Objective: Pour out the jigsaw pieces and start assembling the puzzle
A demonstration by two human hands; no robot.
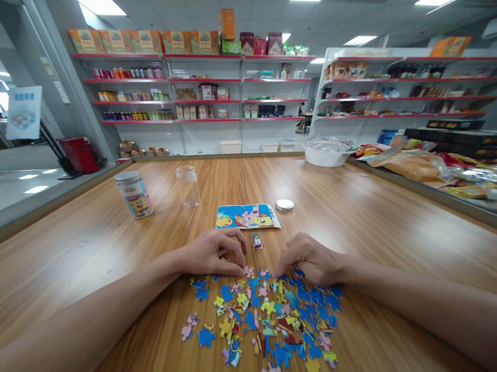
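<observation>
Left hand (214, 253) pinching a piece at far edge of puzzle pieces (269, 322) heaped mid-table (78, 243), right hand (309, 260) curled, fingertips on pile, grasp unclear; sort gently, checking reference picture (247, 217).

Both hands (261, 257) over loose puzzle pieces (269, 322) on wooden table (101, 240).

A long brown wooden table (101, 240) is seen. On it, a small printed tin can (133, 194) is set near a clear plastic tube (188, 186). A white round bowl (324, 154) is placed far across it.
</observation>
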